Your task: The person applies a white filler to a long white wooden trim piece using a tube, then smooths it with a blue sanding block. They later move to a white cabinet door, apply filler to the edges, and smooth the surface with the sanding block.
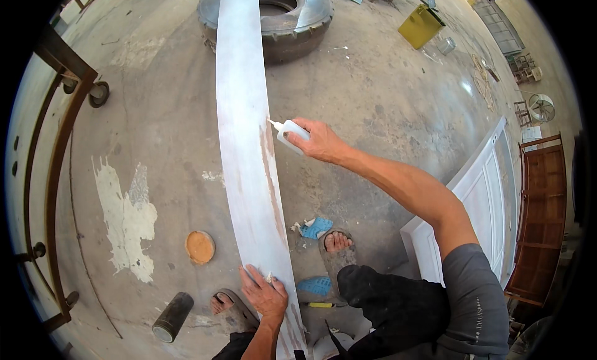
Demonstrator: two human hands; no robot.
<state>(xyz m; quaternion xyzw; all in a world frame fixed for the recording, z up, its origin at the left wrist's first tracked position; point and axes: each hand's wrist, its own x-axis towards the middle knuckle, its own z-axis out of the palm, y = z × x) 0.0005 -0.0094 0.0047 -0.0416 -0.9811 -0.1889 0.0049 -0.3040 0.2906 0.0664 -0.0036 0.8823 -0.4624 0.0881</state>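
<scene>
Concrete [168,142] is lying below our fingers [303,122]. Right hand [321,141] is grasping bottle [295,132]; left hand [266,296], grip unclear, is touching board [241,111].

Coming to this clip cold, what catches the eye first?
The long white board running down the middle stands out first, crossing over a big dark tire at the top. By the board's right edge, the right hand holds a white squeeze bottle; the left hand lies on the board lower down.
</scene>
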